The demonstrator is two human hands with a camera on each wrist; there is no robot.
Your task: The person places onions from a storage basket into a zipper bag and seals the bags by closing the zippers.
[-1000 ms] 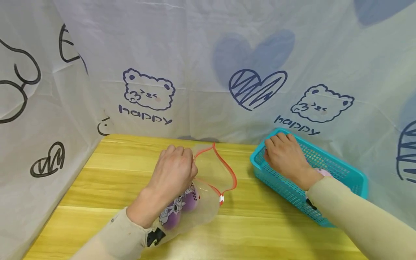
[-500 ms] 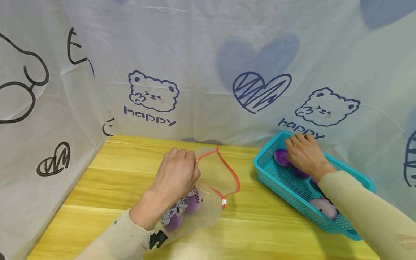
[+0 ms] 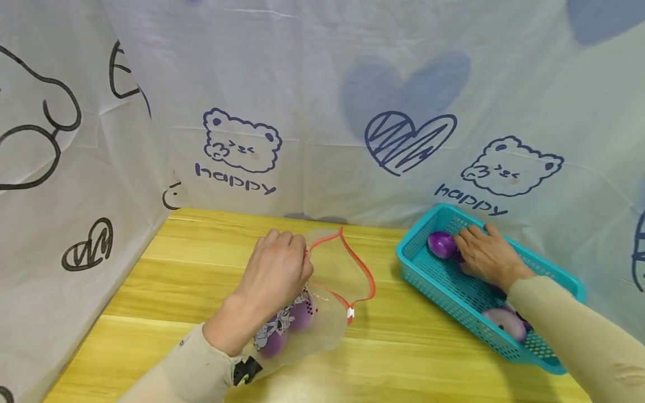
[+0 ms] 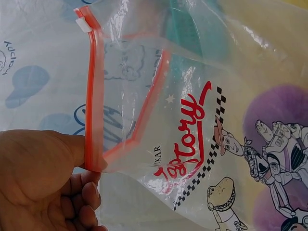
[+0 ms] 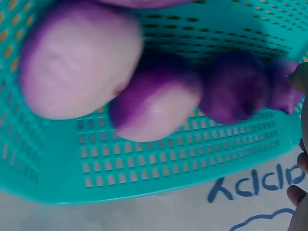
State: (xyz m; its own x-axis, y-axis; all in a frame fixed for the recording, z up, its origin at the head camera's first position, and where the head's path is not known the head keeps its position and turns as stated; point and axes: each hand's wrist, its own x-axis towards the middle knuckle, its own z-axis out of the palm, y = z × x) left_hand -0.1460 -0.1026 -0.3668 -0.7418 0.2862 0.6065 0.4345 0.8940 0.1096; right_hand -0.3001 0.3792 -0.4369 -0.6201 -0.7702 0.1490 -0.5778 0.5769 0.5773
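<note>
My left hand pinches the red zip edge of a clear plastic zip bag between thumb and fingers. The bag's mouth gapes, its white slider at one end. Purple round shapes show through its printed cartoon figures. My right hand reaches down into a turquoise basket, fingers among round purple-and-white vegetables that look like turnips. In the right wrist view the thumb overlaps a small purple one with pointed tips. A darker one and two larger pale ones, including a big turnip-like one, lie beside it.
The basket stands at the right on a yellow wood-grain table, near its back edge. A white cloth with bear and heart drawings hangs behind and at the left.
My right hand has moved from the basket's far left end rightward and nearer, uncovering a purple vegetable there. The left hand keeps its hold on the bag; the whole view has shifted slightly.
</note>
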